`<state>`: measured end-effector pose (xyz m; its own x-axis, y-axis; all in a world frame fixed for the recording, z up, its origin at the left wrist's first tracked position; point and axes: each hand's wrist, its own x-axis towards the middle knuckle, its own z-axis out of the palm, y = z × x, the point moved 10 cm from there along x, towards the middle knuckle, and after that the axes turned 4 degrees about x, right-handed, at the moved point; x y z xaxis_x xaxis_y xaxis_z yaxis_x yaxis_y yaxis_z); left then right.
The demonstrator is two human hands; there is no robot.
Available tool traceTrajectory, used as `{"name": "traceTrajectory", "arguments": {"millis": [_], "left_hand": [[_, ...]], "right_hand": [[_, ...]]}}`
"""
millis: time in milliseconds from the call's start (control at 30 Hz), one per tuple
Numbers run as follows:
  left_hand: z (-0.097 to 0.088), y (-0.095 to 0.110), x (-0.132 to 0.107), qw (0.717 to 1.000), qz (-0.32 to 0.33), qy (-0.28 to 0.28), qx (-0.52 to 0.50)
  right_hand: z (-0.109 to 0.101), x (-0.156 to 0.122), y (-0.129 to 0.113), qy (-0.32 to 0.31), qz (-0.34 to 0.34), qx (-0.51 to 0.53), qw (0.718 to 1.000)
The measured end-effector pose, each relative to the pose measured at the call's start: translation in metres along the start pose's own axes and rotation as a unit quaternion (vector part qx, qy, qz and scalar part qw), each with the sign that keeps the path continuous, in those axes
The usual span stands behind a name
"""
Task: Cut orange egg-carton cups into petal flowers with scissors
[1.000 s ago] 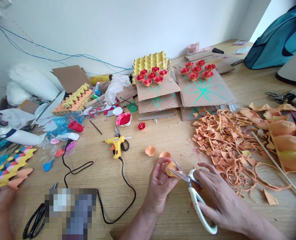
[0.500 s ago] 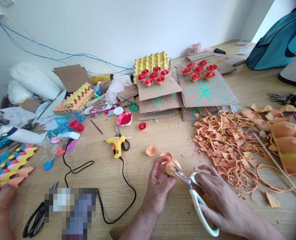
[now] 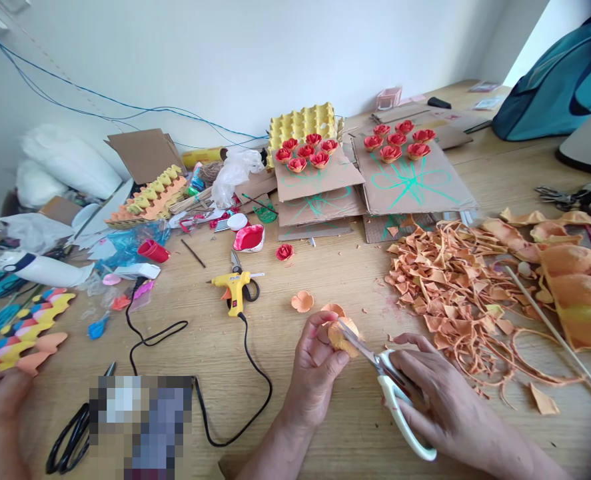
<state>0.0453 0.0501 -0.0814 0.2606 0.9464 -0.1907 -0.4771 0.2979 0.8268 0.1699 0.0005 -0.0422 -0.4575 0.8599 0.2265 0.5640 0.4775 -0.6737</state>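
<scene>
My left hand [image 3: 315, 373] pinches a small orange egg-carton cup [image 3: 342, 337] between thumb and fingers. White-handled scissors [image 3: 392, 383] are in my right hand [image 3: 440, 400], with fingers through the handles. Their blades lie across the cup and look nearly closed. Just behind the cup, partly hidden, is another orange petal cup [image 3: 334, 310]. A flower-shaped orange cup [image 3: 302, 301] rests on the table to its left. Farther back sits a single red paper rose [image 3: 284, 252].
A yellow glue gun [image 3: 235, 291] lies left of my hands, its black cord curving forward. Orange carton scraps [image 3: 445, 293] are heaped at right. Red flowers stand on cardboard sheets [image 3: 415, 177] behind. Another person's hand [image 3: 0, 400] is at far left, near a painted carton strip.
The scissor blades have come together over the cup, and the handles have drawn closer. My left hand has barely shifted.
</scene>
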Motion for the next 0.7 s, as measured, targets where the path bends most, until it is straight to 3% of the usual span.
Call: {"name": "traceTrajectory", "arguments": {"millis": [200, 400, 700], "left_hand": [[-0.003, -0.001, 0.000, 1.000, -0.012, 0.021, -0.004], [-0.005, -0.010, -0.001, 0.999, -0.027, 0.003, -0.034], [0.002, -0.015, -0.002, 0.996, -0.029, -0.025, -0.080]], "right_hand": [[-0.003, -0.002, 0.009, 0.012, 0.027, 0.032, 0.999], [-0.003, -0.008, 0.025, 0.028, 0.068, 0.076, 0.994], [0.001, -0.002, 0.010, 0.010, 0.041, 0.061, 0.997]]}}
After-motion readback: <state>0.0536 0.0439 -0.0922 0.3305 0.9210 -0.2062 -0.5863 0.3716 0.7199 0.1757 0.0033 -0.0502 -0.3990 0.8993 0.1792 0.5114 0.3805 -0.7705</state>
